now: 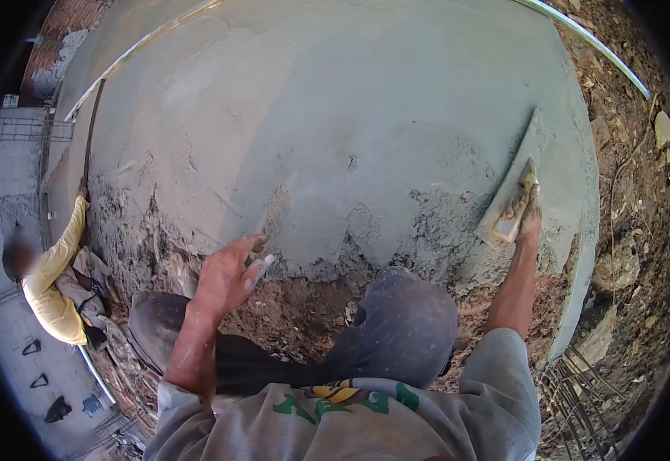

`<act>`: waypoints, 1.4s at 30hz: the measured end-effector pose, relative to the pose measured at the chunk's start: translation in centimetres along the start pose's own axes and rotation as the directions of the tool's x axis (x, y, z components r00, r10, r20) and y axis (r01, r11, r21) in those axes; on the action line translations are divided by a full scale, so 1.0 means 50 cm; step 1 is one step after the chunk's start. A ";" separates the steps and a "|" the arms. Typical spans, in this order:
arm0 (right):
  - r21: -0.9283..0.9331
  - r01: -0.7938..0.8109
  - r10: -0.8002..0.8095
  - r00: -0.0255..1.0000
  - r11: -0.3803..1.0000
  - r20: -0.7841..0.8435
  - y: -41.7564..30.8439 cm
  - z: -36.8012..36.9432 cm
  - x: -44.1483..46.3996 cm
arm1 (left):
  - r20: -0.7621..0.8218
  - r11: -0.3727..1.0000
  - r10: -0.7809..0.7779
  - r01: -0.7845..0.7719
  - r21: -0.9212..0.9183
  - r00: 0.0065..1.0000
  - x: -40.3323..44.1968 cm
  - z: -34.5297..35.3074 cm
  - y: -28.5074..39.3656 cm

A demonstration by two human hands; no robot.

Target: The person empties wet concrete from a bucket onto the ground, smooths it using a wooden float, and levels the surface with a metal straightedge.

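Wet grey mortar (396,100) covered a broad surface before the person, smooth above and ragged along its lower border, where crumbly brown earth (296,311) showed. Toward its right edge, the right hand (529,215) was closed round the pale handle of a long, flat, grey float (513,180) lying at the mortar; the left hand (227,276) was loosely spread, fingers bent, with a whitish patch, perhaps a wrap, at the thumb. Doing this well probably called for even pressure, a slightly raised leading edge and long overlapping strokes, with the pits in the rough band filled before any final smoothing. By count, there was one float, two hands of the person's own, one co-worker in a yellow long-sleeved shirt (51,303), one long dark bar (95,127) at that co-worker's hand (83,193), and several thin steel rods (580,392), too tangled to number.
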State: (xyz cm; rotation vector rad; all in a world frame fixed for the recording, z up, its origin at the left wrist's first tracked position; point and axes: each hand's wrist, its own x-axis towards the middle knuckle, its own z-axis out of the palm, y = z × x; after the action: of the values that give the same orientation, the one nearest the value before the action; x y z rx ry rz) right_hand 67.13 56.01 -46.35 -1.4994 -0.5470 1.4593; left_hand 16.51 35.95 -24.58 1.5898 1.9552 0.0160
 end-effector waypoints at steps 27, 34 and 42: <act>-0.889 0.296 0.075 0.937 0.350 0.341 -0.399 0.057 -0.575 | 0.164 0.973 -0.121 0.150 -0.175 0.979 -0.195 -0.330 0.150; -0.966 0.128 0.359 0.932 -0.223 0.040 -0.448 0.033 -0.789 | -0.124 0.934 -0.279 0.239 -0.264 0.952 -0.345 -0.491 0.267; -0.995 0.101 0.342 0.936 -0.020 0.088 -0.542 -0.219 -0.993 | -0.231 0.821 -0.543 0.453 -0.347 0.807 -0.500 -0.563 0.202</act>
State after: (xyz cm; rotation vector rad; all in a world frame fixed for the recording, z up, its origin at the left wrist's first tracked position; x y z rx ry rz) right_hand 75.72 23.67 0.55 -2.4505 -2.1488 1.3934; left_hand 14.82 26.59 13.20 0.8854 2.4532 0.3384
